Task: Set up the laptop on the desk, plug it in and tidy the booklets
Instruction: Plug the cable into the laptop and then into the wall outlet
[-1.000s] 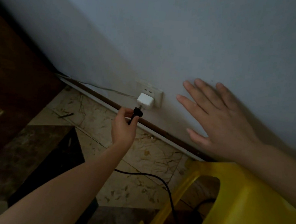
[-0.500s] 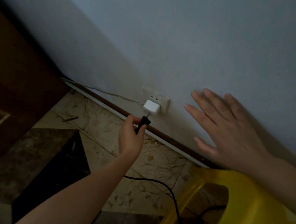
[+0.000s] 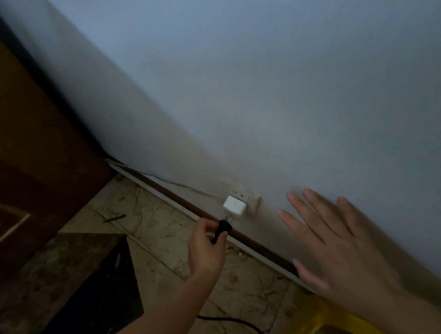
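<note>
So, your left hand [image 3: 205, 249] pinches the black plug [image 3: 222, 231] in curled fingers, prongs pointing up right under the white adapter [image 3: 235, 206] that sits in the wall socket [image 3: 250, 199]. Your right hand [image 3: 340, 255] lies open, fingers spread flat on the wall [image 3: 275, 104]. The black cable [image 3: 251, 329] trails across the floor [image 3: 169, 232] beside a yellow stool [image 3: 303, 325].

Single head view, tilted, looking down at wall [image 3: 276, 91] base, close.
</note>
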A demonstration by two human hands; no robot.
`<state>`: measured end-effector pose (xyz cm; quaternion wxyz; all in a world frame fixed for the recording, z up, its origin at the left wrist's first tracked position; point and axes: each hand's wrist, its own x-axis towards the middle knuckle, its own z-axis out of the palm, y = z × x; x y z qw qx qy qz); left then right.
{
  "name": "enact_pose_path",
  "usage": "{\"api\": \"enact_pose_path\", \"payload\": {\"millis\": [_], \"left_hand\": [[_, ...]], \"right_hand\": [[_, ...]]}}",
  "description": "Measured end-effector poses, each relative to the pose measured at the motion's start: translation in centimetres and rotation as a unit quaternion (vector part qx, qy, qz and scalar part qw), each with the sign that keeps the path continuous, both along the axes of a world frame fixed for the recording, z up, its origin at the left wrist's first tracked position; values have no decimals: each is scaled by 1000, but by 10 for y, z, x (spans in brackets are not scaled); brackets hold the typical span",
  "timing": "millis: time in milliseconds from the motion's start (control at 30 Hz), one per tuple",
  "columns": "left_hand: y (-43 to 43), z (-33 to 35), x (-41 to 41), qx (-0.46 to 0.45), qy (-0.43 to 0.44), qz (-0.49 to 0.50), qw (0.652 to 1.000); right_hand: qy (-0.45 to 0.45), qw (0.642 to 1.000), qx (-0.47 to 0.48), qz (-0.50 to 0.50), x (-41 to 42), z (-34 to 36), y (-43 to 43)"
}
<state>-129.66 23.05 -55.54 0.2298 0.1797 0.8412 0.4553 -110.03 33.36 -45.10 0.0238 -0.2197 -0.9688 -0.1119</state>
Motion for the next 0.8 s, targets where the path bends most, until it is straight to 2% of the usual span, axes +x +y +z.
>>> {"api": "enact_pose_path", "payload": {"millis": [300,667,800], "left_hand": [[8,2,-12,-4,-94,42,995],[0,-1,-7,39,-69,-8,997],[2,-4,-6,34,-72,10,997]], "right_hand": [[-4,1000,0,2,2,1,3],[9,1000,16,-2,0,-4,2],[8,1000,20,-2,1,-5,3]]}}
